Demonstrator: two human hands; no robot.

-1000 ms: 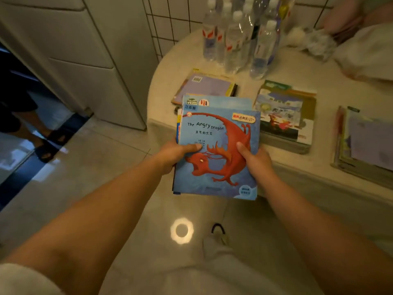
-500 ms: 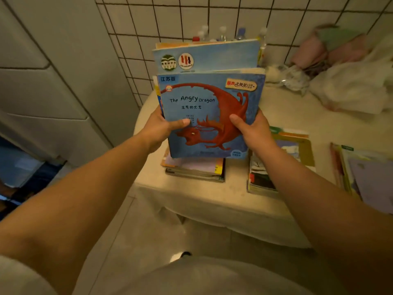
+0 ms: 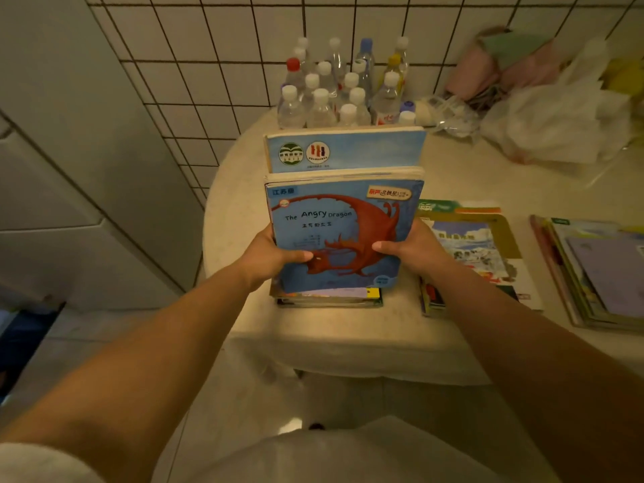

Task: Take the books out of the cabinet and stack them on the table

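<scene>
I hold a bundle of thin books [image 3: 343, 217] over the table, its front cover blue with a red dragon. My left hand [image 3: 270, 256] grips its left edge, thumb across the cover. My right hand [image 3: 414, 251] grips the right edge the same way. A taller blue book stands behind the front one in the bundle. The bundle's lower edge sits just above or on a low stack of books [image 3: 331, 298] lying on the table [image 3: 240, 210]; I cannot tell if they touch.
Two more book stacks lie to the right, one beside my right hand [image 3: 481, 245], one at the frame edge [image 3: 599, 273]. Several water bottles [image 3: 343, 88] crowd the back of the table by the tiled wall. Plastic bags [image 3: 557, 123] lie back right. A white cabinet [image 3: 69, 169] stands left.
The bundle has come from above the floor to over the table and dropped onto the left stack. The bottles, hidden behind it half a second ago, now show above it.
</scene>
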